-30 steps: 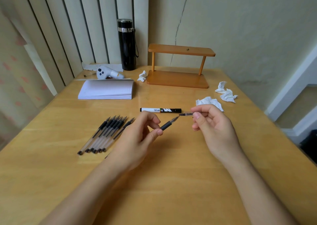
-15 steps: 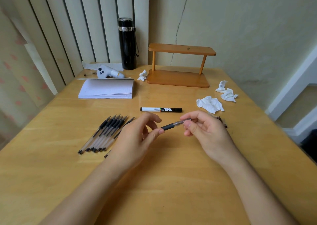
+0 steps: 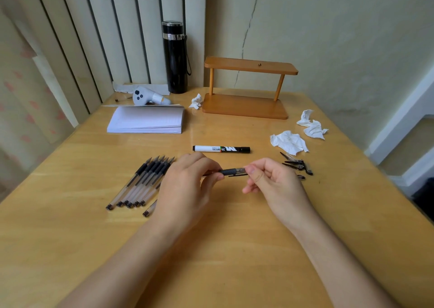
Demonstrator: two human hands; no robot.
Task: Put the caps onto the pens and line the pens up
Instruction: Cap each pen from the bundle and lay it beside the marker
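Observation:
My left hand [image 3: 187, 188] grips a clear pen with a black grip [image 3: 226, 171] above the wooden table [image 3: 211, 249]. My right hand [image 3: 274, 181] pinches the clear cap [image 3: 239, 171], which now sits over the pen's tip. Several uncapped pens [image 3: 143, 182] lie side by side to the left, tips pointing away. One more pen end [image 3: 148, 211] pokes out under my left wrist. Several loose caps [image 3: 297, 164] lie to the right of my right hand.
A black-and-white marker [image 3: 220, 149] lies just beyond my hands. Crumpled tissues [image 3: 290, 141] sit at the right, a paper stack [image 3: 146, 122] and white controller [image 3: 148, 97] at the back left, a black flask [image 3: 175, 56] and wooden shelf [image 3: 246, 89] at the back.
My right hand brought the cap leftward onto the pen's tip. The two were apart a second ago and are now joined. The loose caps at the right came into sight.

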